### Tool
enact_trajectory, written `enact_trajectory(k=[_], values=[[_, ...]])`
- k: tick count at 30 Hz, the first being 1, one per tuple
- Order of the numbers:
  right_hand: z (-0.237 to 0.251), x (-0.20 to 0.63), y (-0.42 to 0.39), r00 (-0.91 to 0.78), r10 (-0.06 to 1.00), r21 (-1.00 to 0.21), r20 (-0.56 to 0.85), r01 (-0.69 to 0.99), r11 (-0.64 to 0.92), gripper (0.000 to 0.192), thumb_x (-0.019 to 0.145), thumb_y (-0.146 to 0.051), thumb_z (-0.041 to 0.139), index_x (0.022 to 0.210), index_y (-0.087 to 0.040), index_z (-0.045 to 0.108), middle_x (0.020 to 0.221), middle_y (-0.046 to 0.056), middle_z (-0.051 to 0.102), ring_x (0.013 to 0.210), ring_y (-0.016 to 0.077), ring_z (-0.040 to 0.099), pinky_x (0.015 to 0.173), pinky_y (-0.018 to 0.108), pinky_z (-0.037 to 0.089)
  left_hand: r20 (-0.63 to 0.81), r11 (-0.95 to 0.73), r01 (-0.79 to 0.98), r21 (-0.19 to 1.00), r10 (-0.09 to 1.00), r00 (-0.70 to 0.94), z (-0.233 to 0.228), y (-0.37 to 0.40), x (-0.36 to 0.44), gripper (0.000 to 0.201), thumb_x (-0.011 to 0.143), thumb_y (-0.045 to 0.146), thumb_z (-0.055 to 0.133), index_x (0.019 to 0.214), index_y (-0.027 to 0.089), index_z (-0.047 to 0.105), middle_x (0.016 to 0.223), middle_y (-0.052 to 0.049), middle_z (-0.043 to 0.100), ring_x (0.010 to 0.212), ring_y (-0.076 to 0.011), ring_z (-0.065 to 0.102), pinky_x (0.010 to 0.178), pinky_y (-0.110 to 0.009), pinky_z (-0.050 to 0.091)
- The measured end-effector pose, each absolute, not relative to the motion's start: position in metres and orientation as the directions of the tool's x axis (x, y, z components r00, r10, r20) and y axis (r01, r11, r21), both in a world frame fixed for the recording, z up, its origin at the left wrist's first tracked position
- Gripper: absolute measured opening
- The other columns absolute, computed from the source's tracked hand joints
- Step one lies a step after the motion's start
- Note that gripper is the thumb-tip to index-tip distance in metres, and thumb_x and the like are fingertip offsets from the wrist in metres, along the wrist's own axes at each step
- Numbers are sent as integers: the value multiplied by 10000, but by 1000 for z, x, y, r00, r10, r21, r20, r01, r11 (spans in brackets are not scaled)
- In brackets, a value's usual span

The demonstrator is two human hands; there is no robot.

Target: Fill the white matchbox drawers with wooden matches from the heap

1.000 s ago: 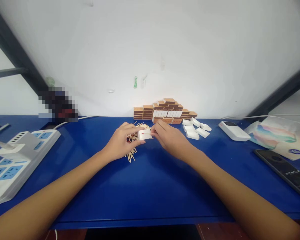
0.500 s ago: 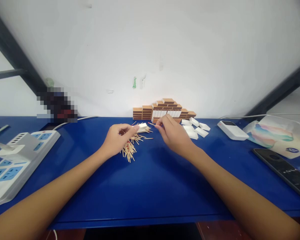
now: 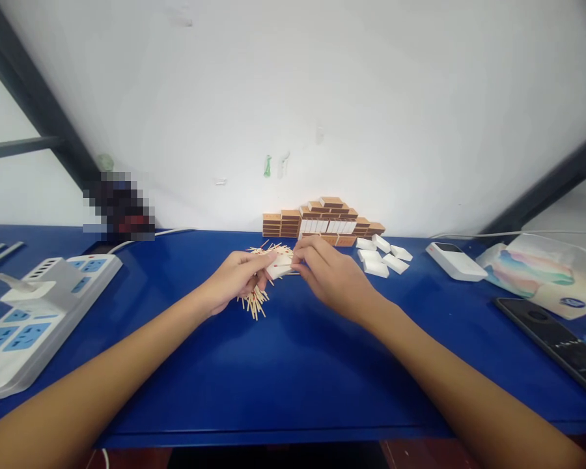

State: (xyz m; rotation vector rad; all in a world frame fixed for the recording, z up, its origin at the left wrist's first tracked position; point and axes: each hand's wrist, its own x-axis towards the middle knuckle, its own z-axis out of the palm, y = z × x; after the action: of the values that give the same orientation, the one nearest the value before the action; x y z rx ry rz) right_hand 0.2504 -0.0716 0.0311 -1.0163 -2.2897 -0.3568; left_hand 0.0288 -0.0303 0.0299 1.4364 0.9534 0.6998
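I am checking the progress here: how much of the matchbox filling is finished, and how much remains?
Done: brown cardboard matchboxes are stacked at the wall. In hand: the left hand holds a small white paper tray, and the right hand is at it. Left: a loose pile of wooden matchsticks and several white trays on the blue table.

Your left hand point(image 3: 237, 279) palm-down, fingers curled, thumb and forefinger pinched together. Your right hand point(image 3: 329, 277) just beside it, fingertips bent inward toward left's. Both your forearms bare, stretched forward, converging at centre.
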Motion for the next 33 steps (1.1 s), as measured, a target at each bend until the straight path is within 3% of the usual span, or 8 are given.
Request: enact_trajectory(k=[6, 11, 19, 21, 24, 28, 30, 33], values=[[28, 249, -75, -585, 645, 45, 491, 757, 652, 234, 1106, -263, 357, 1063, -173, 569, 1092, 136, 655, 958, 232, 649, 666, 339, 535, 15, -180, 261, 948, 848, 531, 28, -29, 27, 519, 973, 581, 585, 694, 150, 656, 573, -23, 652, 374, -62, 410, 412, -216, 323], [32, 255, -74, -579, 642, 132, 502, 785, 605, 248, 1108, -240, 346, 1084, -183, 586, 1174, 150, 657, 1031, 258, 644, 633, 344, 510, 120, -367, 340, 866, 812, 572, 24, -23, 21, 567, 991, 586, 563, 616, 160, 578, 528, -14, 613, 452, -98, 531, 466, -206, 391], [29, 252, -76, -600, 656, 126, 458, 775, 619, 241, 1084, -175, 353, 1100, -189, 593, 1227, 147, 638, 1054, 254, 628, 613, 326, 486, 143, -433, 316, 844, 750, 646, 26, -22, 17, 560, 1016, 540, 545, 606, 159, 573, 527, -15, 602, 472, -102, 547, 480, -207, 389], [30, 251, -78, -589, 667, 67, 457, 770, 635, 238, 1089, -198, 354, 1099, -185, 591, 1211, 147, 638, 1040, 251, 631, 619, 325, 491, 138, -429, 304, 851, 740, 658, 27, -22, 17, 554, 1017, 533, 547, 611, 158, 578, 531, -16, 603, 479, -105, 561, 483, -207, 396], [35, 251, -81, -558, 699, -150, 448, 724, 674, 200, 1083, -278, 442, 1220, -195, 562, 1242, 139, 628, 1020, 243, 643, 735, 360, 545, 146, -431, 293, 854, 737, 661, 28, -20, 16, 545, 1016, 521, 557, 613, 156, 591, 531, -17, 602, 494, -110, 574, 497, -210, 413], [38, 254, -82, -579, 708, -432, 404, 562, 706, 389, 1035, -297, 576, 1414, -265, 496, 1289, 98, 626, 924, 194, 650, 823, 378, 565, 144, -440, 290, 850, 724, 674, 28, -19, 15, 569, 1021, 534, 543, 597, 156, 585, 520, -15, 586, 485, -106, 555, 497, -217, 415], [34, 255, -79, -566, 707, -468, 423, 531, 706, 365, 1033, -271, 572, 1396, -284, 535, 1239, 81, 640, 880, 182, 641, 812, 374, 561, 159, -448, 288, 846, 728, 667, 28, -20, 15, 540, 1032, 536, 518, 664, 155, 622, 557, -14, 609, 490, -103, 553, 491, -217, 411], [26, 258, -72, -517, 717, -450, 468, 559, 696, 345, 1032, -271, 575, 1377, -280, 560, 1185, 79, 641, 861, 187, 633, 808, 378, 549, 258, -514, 300, 804, 756, 602, 26, -23, 17, 381, 1010, 519, 574, 950, 165, 704, 703, -14, 680, 526, -101, 560, 489, -217, 415]])
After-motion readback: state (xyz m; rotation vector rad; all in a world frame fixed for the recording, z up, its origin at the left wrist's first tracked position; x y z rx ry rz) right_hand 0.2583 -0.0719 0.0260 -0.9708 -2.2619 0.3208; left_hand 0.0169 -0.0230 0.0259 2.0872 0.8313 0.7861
